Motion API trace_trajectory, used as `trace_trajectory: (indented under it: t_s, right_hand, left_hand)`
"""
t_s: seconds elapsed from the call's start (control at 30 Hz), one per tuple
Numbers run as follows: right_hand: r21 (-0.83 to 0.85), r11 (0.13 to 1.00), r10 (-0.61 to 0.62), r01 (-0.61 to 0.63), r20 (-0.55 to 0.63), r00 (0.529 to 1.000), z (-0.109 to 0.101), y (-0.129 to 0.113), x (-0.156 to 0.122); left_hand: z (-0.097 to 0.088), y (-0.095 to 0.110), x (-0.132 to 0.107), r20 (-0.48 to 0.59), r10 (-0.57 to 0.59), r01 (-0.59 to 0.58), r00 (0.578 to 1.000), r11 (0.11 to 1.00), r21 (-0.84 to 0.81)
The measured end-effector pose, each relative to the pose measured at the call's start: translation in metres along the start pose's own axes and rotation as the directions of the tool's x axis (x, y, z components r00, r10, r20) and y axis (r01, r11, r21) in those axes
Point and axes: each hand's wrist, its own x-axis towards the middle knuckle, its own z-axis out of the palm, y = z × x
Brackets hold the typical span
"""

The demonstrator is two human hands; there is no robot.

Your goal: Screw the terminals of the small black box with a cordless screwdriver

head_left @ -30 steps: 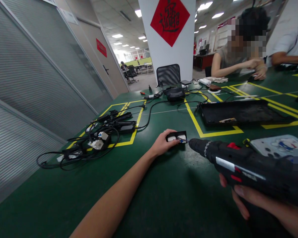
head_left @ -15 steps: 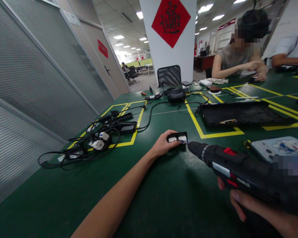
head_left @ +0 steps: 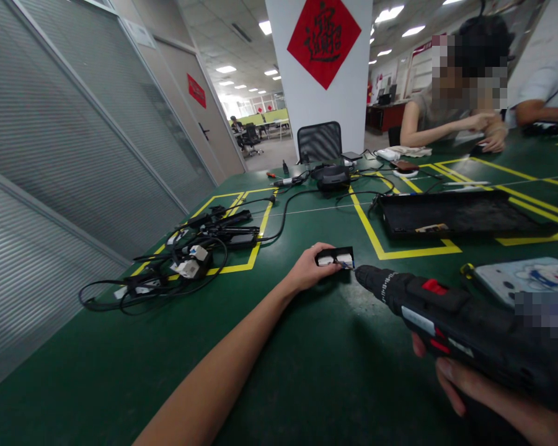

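My left hand is closed around the left end of a small black case with white parts inside, pressing it on the green table. In my right hand is a black cordless drill with red buttons, its fingers wrapped round the handle. The drill's chuck points left, and its thin bit reaches the right end of the case. Whether the bit turns I cannot tell.
On the left lies a tangle of black cables and adapters. A shallow black tray stands at the right, with a light-blue case in front of it. Farther back are a black headset-like device and a seated person.
The whole view has shifted slightly to the right. Both hands, the small case and the drill keep the same positions relative to each other.
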Motion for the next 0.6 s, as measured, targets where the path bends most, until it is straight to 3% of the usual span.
trace_trajectory:
  t_s: [0.17,0.33,0.53,0.6]
  right_hand:
    - [0.016,1.000,0.024,-0.023,-0.075,0.997,0.005,-0.011,-0.003]
    - [0.025,0.994,0.110,-0.107,-0.115,0.987,0.008,-0.001,-0.007]
    - [-0.121,0.991,0.041,-0.065,-0.189,0.981,0.012,-0.006,-0.007]
    - [-0.088,0.995,0.035,-0.056,-0.227,0.973,0.014,-0.011,-0.007]
  left_hand:
    - [0.000,0.002,0.000,0.006,0.004,-0.004,1.000,1.000,0.008]
    - [-0.001,0.004,0.000,0.020,-0.006,0.006,1.000,1.000,0.007]
    - [-0.003,0.008,0.000,0.058,-0.033,0.034,0.998,0.999,-0.018]
    - [-0.003,0.007,0.000,0.056,-0.029,0.030,0.998,0.999,-0.015]
